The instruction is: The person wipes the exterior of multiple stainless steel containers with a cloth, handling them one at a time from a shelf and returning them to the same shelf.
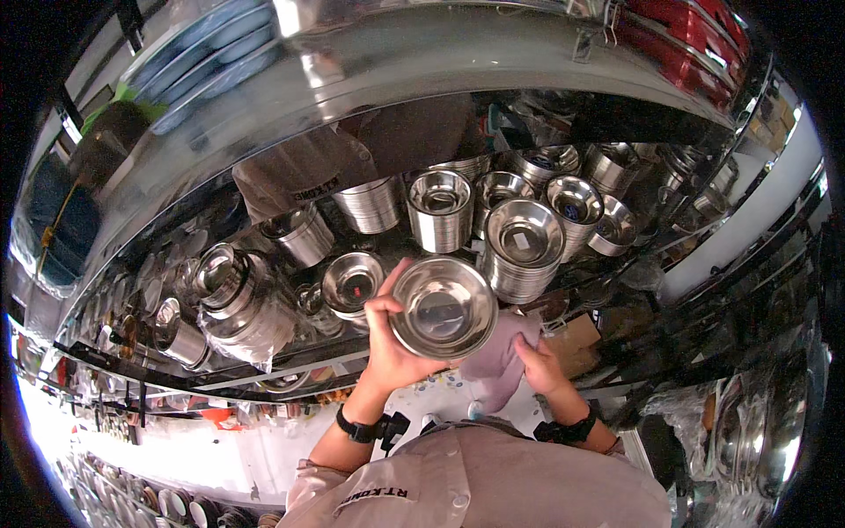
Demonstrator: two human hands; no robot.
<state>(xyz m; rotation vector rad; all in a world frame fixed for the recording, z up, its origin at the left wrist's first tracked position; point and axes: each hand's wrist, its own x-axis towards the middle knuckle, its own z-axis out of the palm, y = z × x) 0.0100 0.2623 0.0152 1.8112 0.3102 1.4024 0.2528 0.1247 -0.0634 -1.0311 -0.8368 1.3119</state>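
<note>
My left hand (388,343) grips a stainless steel bowl (443,309) by its side, thumb at the rim, with the bowl's inside facing up towards me. In my right hand (542,365) is a pale mauve cloth (498,363), which hangs down just right of the bowl. Beyond the bowl, on a dark shelf, a tall stack of steel bowls (525,247) bears a small white sticker inside its top bowl. Left of my left hand sits another steel bowl stack (354,285) with a red label inside.
More stacked steel bowls (440,208) line the shelf. Plastic-wrapped metalware (247,323) stands at the left. A glossy upper shelf (422,72) overhangs the back, carrying blue dishes (204,59) and red items (693,46). A brown cardboard piece (573,343) lies near my right hand.
</note>
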